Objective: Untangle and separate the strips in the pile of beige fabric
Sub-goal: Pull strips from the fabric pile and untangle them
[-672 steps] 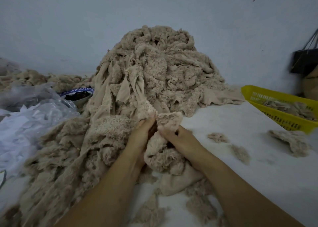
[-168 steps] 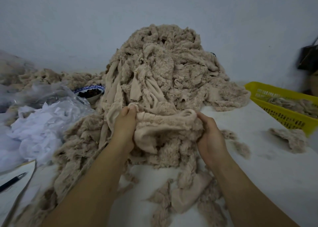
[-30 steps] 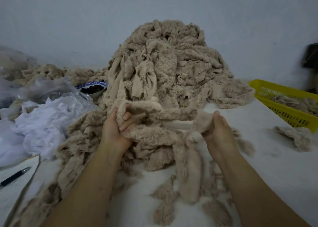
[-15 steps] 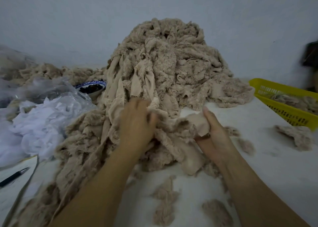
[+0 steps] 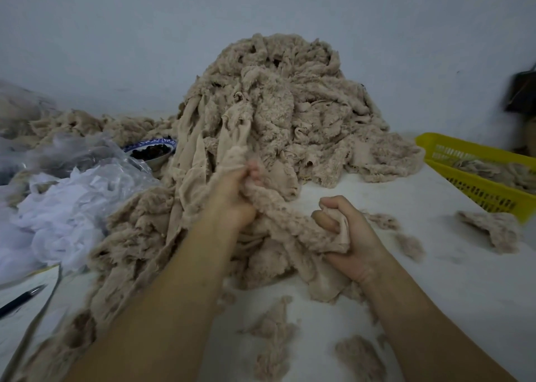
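A tall pile of beige fabric [image 5: 293,112] rises against the wall at the centre and spreads down to the left. At the foot of the pile my left hand [image 5: 232,199] grips a bunch of fuzzy strips. My right hand [image 5: 348,236] is curled round the end of one beige strip [image 5: 293,225], which runs taut from that hand up to my left hand. More tangled fabric lies under both wrists.
A yellow plastic basket [image 5: 475,178] with beige pieces stands at the right. Loose scraps [image 5: 490,228] dot the white table [image 5: 435,294]. At the left lie clear plastic bags with white material [image 5: 66,204], a blue-rimmed bowl [image 5: 150,151] and a pen [image 5: 20,297] on paper.
My right hand has pulled its strip end down and toward me, away from the pile. My left hand has shifted right and closed on the strips at the pile's foot.
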`<state>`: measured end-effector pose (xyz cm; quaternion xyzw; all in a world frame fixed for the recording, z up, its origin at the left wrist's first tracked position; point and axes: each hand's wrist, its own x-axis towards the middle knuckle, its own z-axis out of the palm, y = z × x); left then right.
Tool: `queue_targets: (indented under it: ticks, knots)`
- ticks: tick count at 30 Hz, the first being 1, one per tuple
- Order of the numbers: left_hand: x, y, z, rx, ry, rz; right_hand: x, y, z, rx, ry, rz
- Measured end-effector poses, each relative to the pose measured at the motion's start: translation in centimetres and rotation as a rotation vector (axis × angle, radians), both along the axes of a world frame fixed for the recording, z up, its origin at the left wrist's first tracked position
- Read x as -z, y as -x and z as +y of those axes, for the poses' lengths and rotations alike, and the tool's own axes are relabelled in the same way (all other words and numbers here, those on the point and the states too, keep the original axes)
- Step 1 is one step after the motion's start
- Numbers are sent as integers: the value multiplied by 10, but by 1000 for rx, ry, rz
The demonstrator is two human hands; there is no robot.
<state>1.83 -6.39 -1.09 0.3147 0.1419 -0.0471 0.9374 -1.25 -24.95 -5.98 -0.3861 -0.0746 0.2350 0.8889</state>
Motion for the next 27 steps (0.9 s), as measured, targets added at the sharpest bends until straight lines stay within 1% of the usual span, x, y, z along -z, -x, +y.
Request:
queue_targets:
  ticks: [2,5,7,8,10,12,14,15,16,18,19,21,23,25,27]
  knots:
    - [-2,-8,22,-109,82,12,-1,-3,-6,70,-60,45]
    - [3,-14,52,-222,130,5,2,-10,-12,208,-126,138]
    - [11,-13,57,-224,159,1,8,-16,-13,304,-140,178]
    - [16,-11,54,-196,175,-9,10,-18,-12,348,-109,184]
    - [23,-5,41,-103,176,-25,11,-18,-10,407,19,160]
    - [25,3,21,18,157,2,12,-16,-8,463,205,81]
    - [24,9,4,124,193,19,14,-12,-3,542,497,-96]
    - [22,12,-3,154,212,18,14,-9,0,579,650,-213]
    - [21,14,-9,172,215,13,14,-6,5,593,759,-340]
    - [20,16,-23,178,183,-7,15,0,15,489,857,-542]
    - [20,17,-29,168,155,-16,16,3,20,399,902,-590]
    - [22,17,-37,123,94,-20,19,4,26,264,1013,-628]
    - [24,14,-35,80,48,-6,23,3,27,240,1076,-668]
    - [26,11,-28,42,42,19,22,3,25,207,1029,-694]
    - [26,5,-19,-6,83,43,20,4,24,165,948,-715]
